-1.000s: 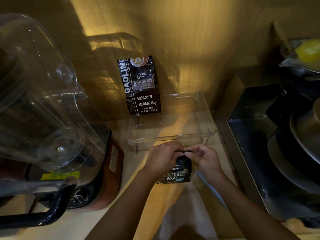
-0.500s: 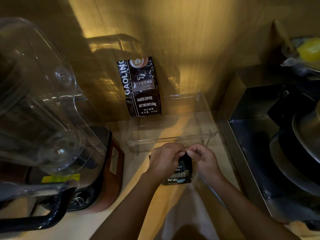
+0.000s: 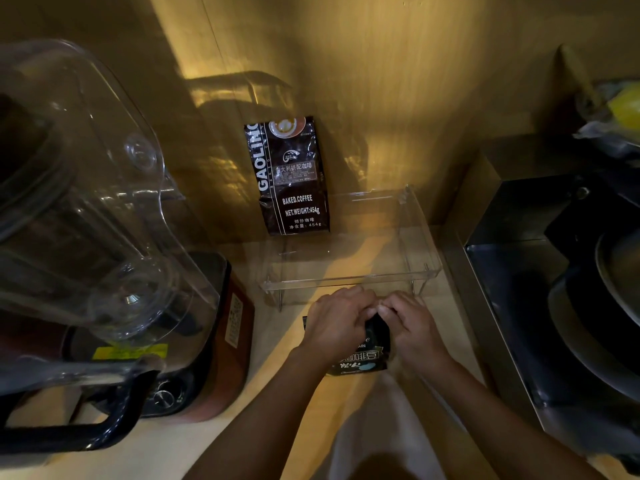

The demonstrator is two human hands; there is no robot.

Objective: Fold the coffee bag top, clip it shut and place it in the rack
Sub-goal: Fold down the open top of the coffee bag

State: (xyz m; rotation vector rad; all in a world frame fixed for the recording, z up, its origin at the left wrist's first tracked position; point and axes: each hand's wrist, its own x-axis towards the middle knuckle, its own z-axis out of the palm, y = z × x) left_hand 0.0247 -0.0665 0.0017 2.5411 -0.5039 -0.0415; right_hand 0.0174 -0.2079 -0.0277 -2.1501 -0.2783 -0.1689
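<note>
Coffee bag [image 3: 363, 355] stands on the surface [image 3: 294, 410], its top pinched by both curled hands, left [image 3: 337, 322] and right [image 3: 412, 323]. Their fingertips now meet, closer than before.

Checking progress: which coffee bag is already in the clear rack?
The tall GAOLING bag, standing at the rack's back left; the smaller bag sits on the counter.

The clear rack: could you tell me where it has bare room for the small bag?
The clear rack is bare from the GAOLING bag at its back left across to its right wall. Its front edge is crowded: the left hand and right hand work the small coffee bag there. The blender fills the left.
</note>
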